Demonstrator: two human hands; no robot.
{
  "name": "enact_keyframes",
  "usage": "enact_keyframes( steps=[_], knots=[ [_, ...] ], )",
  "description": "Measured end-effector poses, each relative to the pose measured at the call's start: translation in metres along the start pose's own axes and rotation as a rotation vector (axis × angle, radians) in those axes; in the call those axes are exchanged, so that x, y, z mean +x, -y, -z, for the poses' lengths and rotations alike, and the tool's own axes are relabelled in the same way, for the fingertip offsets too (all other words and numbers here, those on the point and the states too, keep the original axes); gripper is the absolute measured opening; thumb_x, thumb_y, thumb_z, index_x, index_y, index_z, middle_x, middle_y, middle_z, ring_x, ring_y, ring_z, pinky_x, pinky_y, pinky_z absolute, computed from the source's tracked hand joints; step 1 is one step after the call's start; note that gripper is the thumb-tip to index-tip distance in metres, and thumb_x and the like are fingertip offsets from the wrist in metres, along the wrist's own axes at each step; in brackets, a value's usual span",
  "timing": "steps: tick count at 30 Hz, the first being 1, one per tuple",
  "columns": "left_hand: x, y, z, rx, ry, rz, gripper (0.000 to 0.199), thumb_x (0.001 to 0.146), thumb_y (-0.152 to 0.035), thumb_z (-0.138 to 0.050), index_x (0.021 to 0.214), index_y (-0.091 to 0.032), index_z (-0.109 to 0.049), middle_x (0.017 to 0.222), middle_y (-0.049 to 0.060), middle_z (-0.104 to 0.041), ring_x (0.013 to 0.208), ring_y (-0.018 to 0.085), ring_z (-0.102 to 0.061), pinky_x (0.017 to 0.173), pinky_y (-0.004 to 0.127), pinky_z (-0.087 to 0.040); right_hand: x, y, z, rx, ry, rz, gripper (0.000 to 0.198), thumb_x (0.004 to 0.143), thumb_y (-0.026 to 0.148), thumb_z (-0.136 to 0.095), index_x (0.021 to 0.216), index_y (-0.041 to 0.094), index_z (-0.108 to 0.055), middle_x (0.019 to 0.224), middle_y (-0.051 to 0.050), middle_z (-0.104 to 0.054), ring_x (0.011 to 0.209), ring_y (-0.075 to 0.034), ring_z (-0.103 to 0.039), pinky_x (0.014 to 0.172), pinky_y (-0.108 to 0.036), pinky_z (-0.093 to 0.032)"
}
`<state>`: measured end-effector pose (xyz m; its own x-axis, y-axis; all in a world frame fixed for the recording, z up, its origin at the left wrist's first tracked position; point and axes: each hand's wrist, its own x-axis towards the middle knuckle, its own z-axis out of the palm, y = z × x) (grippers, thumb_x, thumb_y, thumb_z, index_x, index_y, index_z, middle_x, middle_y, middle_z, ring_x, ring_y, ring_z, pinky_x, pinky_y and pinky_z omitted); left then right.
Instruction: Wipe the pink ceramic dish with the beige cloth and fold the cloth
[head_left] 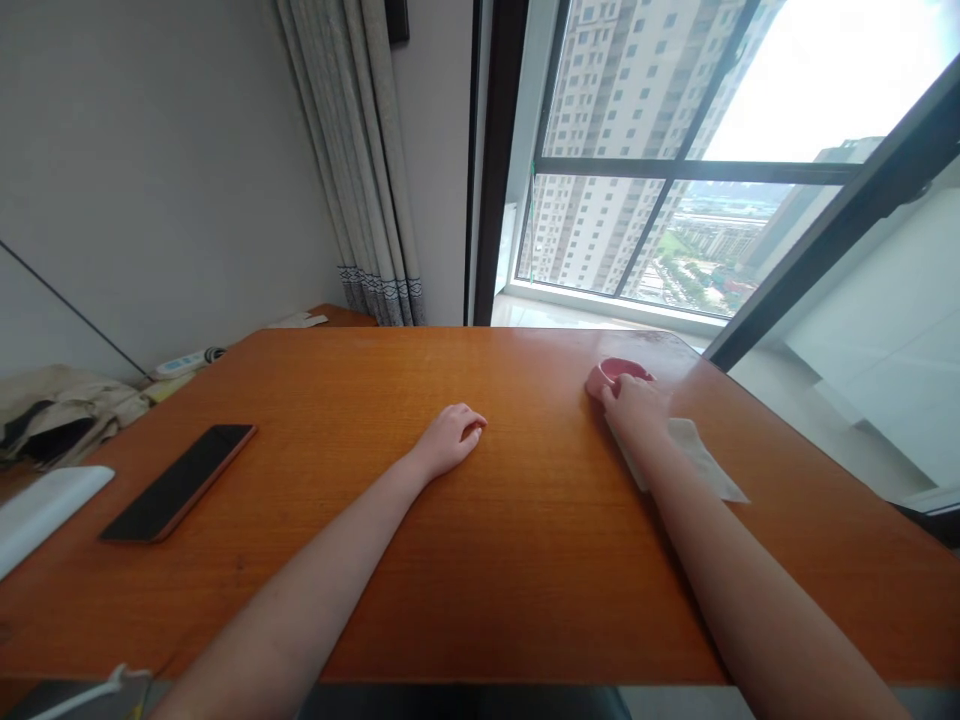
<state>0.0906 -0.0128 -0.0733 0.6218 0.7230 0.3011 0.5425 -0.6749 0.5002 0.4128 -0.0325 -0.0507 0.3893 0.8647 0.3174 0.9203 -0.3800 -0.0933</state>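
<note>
At the far right of the table, my right hand [637,408] grips the near rim of a small round pink bowl [600,380], with fingers at its edge. What the bowl holds, if anything, I cannot see. A thin white tissue [705,462] lies flat beneath my right wrist and partly behind the forearm. Near the middle of the table [465,560], my left hand [450,440] rests on the wood. Its fingers are loosely curled together with the thumb close to them, and nothing shows in them.
A dark phone [180,483] lies at the left, beside a white rounded object [52,510]. Beyond the left edge are a cloth bag [71,405] and a power strip [184,362]. A curtain [360,170] and a large window [637,170] stand behind the table.
</note>
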Motion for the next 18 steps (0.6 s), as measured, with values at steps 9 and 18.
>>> enact_keyframes(
  steps=[9, 18],
  knots=[
    [-0.004, 0.003, 0.002, 0.017, -0.095, 0.000, 0.025, 0.086, -0.026, -0.046, 0.104, -0.019, -0.062, 0.129, 0.010, -0.048, 0.123, 0.023, -0.043, 0.107, 0.040, -0.034, -0.011, 0.023, 0.005, 0.066, -0.024, 0.223, 0.013, 0.083, 0.027, -0.052, 0.083, 0.015, -0.056, 0.093, -0.013, -0.062, 0.091, -0.026, -0.051, 0.082, -0.036, -0.039],
    [-0.004, -0.027, 0.019, 0.360, -0.112, -0.213, 0.042, 0.084, -0.036, -0.056, 0.123, -0.021, -0.051, 0.142, 0.013, -0.038, 0.138, 0.030, -0.021, 0.111, 0.055, -0.016, -0.076, 0.116, 0.023, 0.396, 0.005, 0.920, 0.004, 0.085, 0.022, -0.053, 0.085, 0.021, -0.058, 0.089, -0.007, -0.061, 0.092, -0.023, -0.051, 0.098, -0.045, -0.036]
  ],
)
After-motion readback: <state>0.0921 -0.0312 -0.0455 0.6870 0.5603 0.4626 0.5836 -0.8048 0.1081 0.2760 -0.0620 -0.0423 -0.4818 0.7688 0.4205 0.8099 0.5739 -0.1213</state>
